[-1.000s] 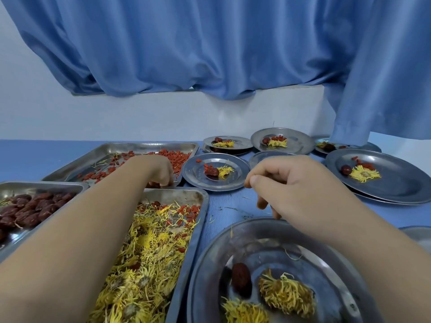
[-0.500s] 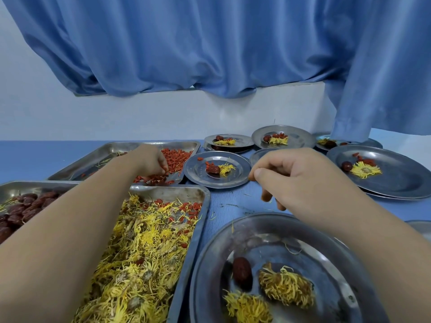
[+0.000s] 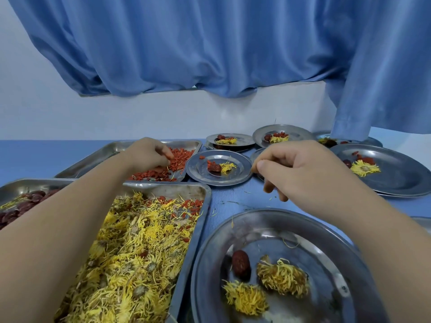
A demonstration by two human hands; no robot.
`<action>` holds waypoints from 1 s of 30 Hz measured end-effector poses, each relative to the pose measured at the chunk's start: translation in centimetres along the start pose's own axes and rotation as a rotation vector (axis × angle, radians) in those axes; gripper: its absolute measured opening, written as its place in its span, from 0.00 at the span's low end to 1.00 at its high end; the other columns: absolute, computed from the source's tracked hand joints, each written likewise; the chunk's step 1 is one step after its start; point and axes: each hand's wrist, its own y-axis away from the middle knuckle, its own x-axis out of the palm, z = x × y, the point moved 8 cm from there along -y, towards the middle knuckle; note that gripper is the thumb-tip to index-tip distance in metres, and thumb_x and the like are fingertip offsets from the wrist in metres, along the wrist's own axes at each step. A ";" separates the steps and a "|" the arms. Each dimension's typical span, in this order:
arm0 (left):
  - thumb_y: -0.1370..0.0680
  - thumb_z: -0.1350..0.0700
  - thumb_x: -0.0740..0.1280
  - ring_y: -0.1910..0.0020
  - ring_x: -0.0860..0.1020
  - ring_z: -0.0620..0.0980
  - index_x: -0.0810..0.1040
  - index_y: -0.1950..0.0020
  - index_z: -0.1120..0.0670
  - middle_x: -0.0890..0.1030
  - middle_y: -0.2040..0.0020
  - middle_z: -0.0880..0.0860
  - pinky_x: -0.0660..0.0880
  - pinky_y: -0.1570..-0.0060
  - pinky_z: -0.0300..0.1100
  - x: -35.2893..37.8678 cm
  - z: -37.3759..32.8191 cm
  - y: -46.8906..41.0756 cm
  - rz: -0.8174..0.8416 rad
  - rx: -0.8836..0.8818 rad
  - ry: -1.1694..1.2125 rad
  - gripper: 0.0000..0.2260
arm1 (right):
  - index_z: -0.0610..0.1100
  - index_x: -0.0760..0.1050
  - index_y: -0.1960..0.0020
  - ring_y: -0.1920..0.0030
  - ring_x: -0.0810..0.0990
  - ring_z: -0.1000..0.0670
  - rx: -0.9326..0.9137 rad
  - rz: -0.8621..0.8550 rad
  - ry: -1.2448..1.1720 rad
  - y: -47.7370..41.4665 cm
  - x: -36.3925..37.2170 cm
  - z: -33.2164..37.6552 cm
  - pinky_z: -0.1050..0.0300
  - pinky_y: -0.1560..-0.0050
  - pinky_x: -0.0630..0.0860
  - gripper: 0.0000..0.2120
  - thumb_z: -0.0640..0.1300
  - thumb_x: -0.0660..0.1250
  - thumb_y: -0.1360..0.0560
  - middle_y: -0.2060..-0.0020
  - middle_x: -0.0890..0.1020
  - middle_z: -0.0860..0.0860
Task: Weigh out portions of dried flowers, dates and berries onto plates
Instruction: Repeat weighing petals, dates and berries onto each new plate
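Left hand (image 3: 149, 155) now lower, fingers curled into berries (image 3: 179, 159)

No readable text, label, brand, number or sign anywhere: none on the metal trays, the plates, the blue curtain, the wall or the counter.

The left hand (image 3: 149, 153) curls down into the berry tray (image 3: 149, 145) with its fingertips buried in the berries — whether it grips any cannot be told. The right hand (image 3: 300, 169) hides most of a plate (image 3: 256, 155) behind it, and its pinched fingers show nothing between them. The near plate (image 3: 233, 234), flower tray (image 3: 196, 206) and date tray (image 3: 14, 185) run off the frame's edges — the far plate (image 3: 373, 142) lies partly under the curtain (image 3: 373, 89).
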 end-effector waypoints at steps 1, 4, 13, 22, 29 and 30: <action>0.25 0.65 0.71 0.56 0.84 0.56 0.82 0.51 0.58 0.84 0.54 0.59 0.82 0.53 0.45 -0.1 -0.6 0.6 0.009 0.013 0.077 0.05 | 0.48 0.79 0.65 0.76 0.75 0.60 0.001 -0.010 -0.014 0.0 -0.3 0.1 0.62 0.70 0.73 0.11 0.43 0.64 0.26 0.70 0.82 0.52; 0.25 0.65 0.70 0.58 0.85 0.51 0.82 0.51 0.56 0.84 0.57 0.54 0.81 0.57 0.37 0.4 -3.5 3.0 0.083 0.066 0.235 0.06 | 0.49 0.80 0.65 0.76 0.73 0.58 0.009 -0.035 -0.051 0.1 -1.3 0.4 0.61 0.72 0.73 0.10 0.44 0.64 0.26 0.71 0.82 0.53; 0.24 0.65 0.70 0.60 0.81 0.44 0.83 0.53 0.52 0.85 0.58 0.49 0.80 0.55 0.39 6.5 -14.7 12.3 0.481 0.304 0.233 0.09 | 0.46 0.81 0.63 0.76 0.73 0.56 -0.027 -0.109 -0.098 0.0 -3.6 1.3 0.63 0.72 0.69 0.09 0.42 0.64 0.27 0.74 0.81 0.52; 0.23 0.63 0.69 0.63 0.80 0.36 0.81 0.45 0.47 0.83 0.60 0.36 0.74 0.60 0.29 10.6 -17.9 16.1 0.532 0.354 -0.077 0.12 | 0.46 0.80 0.63 0.77 0.76 0.54 -0.098 -0.037 -0.099 0.6 -4.5 2.8 0.67 0.79 0.67 0.08 0.43 0.64 0.28 0.71 0.83 0.51; 0.29 0.58 0.76 0.67 0.75 0.37 0.81 0.55 0.47 0.80 0.61 0.43 0.70 0.64 0.30 10.2 -17.8 16.4 0.243 0.389 -0.106 0.08 | 0.46 0.80 0.62 0.74 0.78 0.53 -0.081 0.078 0.029 1.3 -4.5 3.0 0.61 0.73 0.73 0.07 0.45 0.64 0.29 0.69 0.84 0.52; 0.29 0.57 0.76 0.66 0.76 0.38 0.81 0.56 0.47 0.80 0.60 0.44 0.72 0.63 0.33 10.1 -17.8 16.4 0.222 0.388 -0.080 0.08 | 0.46 0.80 0.61 0.72 0.80 0.51 -0.069 0.099 0.067 1.5 -4.4 2.8 0.59 0.71 0.74 0.08 0.45 0.63 0.28 0.68 0.84 0.51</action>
